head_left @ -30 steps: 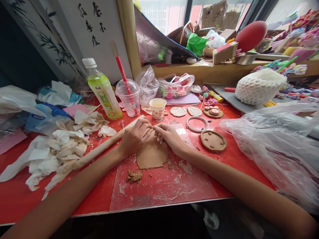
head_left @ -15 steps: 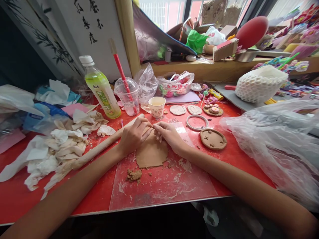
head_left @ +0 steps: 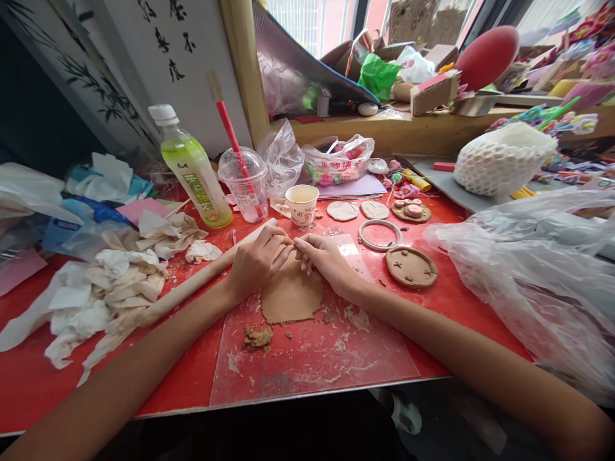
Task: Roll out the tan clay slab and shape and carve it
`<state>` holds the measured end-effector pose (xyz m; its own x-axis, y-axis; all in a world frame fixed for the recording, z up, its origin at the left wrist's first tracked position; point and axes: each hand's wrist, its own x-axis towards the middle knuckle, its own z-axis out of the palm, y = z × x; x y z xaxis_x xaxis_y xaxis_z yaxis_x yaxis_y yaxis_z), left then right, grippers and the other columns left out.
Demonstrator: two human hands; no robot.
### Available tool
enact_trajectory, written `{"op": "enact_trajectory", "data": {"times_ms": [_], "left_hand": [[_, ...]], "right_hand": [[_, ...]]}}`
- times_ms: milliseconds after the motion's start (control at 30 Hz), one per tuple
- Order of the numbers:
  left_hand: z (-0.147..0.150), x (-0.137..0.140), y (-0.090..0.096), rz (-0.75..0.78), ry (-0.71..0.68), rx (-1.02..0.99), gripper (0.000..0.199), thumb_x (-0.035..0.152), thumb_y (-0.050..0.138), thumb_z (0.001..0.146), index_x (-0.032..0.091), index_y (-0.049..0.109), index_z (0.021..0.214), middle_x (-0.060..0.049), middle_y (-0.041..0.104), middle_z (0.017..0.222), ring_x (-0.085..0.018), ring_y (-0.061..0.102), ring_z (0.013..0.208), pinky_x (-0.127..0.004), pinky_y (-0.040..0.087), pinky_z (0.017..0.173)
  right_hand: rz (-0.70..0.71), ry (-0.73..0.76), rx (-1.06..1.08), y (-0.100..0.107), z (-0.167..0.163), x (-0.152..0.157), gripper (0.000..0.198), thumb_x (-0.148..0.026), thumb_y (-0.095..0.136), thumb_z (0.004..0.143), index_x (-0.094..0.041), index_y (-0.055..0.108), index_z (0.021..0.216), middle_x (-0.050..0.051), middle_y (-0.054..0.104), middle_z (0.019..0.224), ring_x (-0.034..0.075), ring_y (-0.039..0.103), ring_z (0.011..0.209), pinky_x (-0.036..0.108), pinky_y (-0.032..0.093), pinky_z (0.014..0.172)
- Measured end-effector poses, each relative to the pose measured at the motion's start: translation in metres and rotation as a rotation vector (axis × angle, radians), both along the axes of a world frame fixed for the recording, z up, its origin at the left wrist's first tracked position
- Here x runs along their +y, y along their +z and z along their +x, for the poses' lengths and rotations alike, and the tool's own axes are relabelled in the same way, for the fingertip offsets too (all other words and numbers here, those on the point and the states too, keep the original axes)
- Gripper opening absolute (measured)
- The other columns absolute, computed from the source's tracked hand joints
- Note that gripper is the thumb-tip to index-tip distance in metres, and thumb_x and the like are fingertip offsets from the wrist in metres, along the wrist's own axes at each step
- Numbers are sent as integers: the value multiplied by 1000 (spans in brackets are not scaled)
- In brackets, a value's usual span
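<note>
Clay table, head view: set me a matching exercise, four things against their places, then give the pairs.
Things:
1. clay slab
2. rolling pin
3. paper cup
4. round clay disc

Places:
A. beyond the fingertips, toward the window
B. right of the right hand
C. under both hands, on the clear mat
D. slanting left of the left hand

Pairs: 1-C, 2-D, 3-A, 4-B

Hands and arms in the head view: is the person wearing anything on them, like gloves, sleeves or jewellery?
Nothing shows. Both the left hand and the right hand are bare, without gloves, and no ring can be made out. Both forearms are uncovered as far as the picture's lower edge: no sleeve, watch or bracelet is in view. The arms look slender. Whether clay smears the fingers is too small to tell.
</note>
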<state>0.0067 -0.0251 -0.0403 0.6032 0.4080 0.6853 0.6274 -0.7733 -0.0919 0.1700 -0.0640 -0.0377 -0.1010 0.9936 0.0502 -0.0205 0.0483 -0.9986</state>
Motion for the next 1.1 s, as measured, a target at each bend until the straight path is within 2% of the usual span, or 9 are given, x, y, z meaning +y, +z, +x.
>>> {"op": "enact_trajectory", "data": {"times_ms": [1100], "left_hand": [[1, 1, 0, -46, -5, 11, 17, 28, 46, 90, 15, 54, 96, -5, 59, 98, -13, 61, 84, -21, 49, 64]], "right_hand": [[40, 13, -13, -4, 1, 0, 20, -35, 49, 85, -17, 52, 78, -3, 50, 64, 6, 47, 51, 21, 39, 49]]}}
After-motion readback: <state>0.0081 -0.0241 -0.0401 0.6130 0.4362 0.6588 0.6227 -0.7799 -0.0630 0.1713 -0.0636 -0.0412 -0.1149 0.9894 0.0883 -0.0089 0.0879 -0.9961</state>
